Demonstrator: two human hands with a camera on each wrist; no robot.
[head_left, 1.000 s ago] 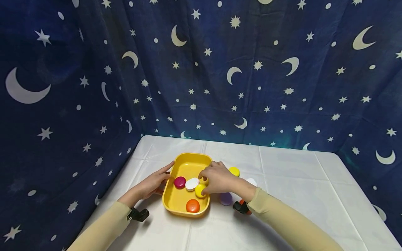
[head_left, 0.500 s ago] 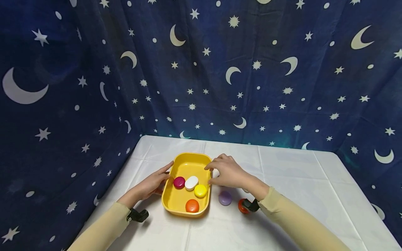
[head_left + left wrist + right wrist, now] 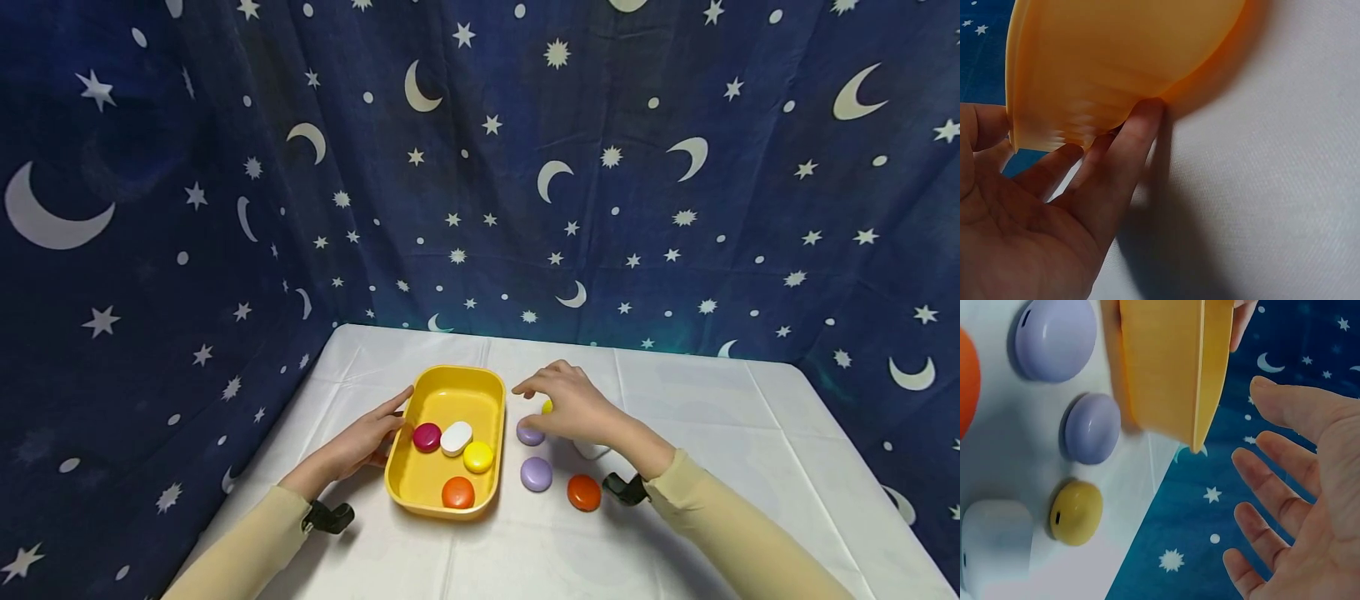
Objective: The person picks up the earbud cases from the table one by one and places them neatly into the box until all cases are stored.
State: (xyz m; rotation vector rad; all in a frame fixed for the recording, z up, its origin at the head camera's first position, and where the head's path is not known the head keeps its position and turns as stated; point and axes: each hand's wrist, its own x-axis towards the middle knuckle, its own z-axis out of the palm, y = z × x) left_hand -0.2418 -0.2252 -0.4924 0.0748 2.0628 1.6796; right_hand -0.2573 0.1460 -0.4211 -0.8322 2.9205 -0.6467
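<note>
My left hand (image 3: 365, 439) rests against the left side of a yellow tray (image 3: 446, 377), its fingers on the outer wall and the thumb at the rim. Inside the tray lie a magenta bead (image 3: 427, 437), a white bead (image 3: 456, 439), a yellow bead (image 3: 477, 457) and an orange bead (image 3: 457, 493). Over the table to the right of the tray, my right hand (image 3: 577, 407) holds nothing, its fingers spread and loosely bent. Below and near it are two purple beads (image 3: 1092, 429), a yellow bead (image 3: 1077, 513) and a white bead (image 3: 999, 540), partly hidden in the head view.
A red-orange bead (image 3: 583, 492) lies on the table by the right wrist's black camera mount (image 3: 625, 489). White cloth covers the table (image 3: 697, 425). A dark blue curtain (image 3: 510, 167) with moons and stars stands behind it and at the left.
My right hand has let go of the yellow bead in the tray and moved right, out over the table. The purple and red-orange beads have come into fuller view. My left hand stays put.
</note>
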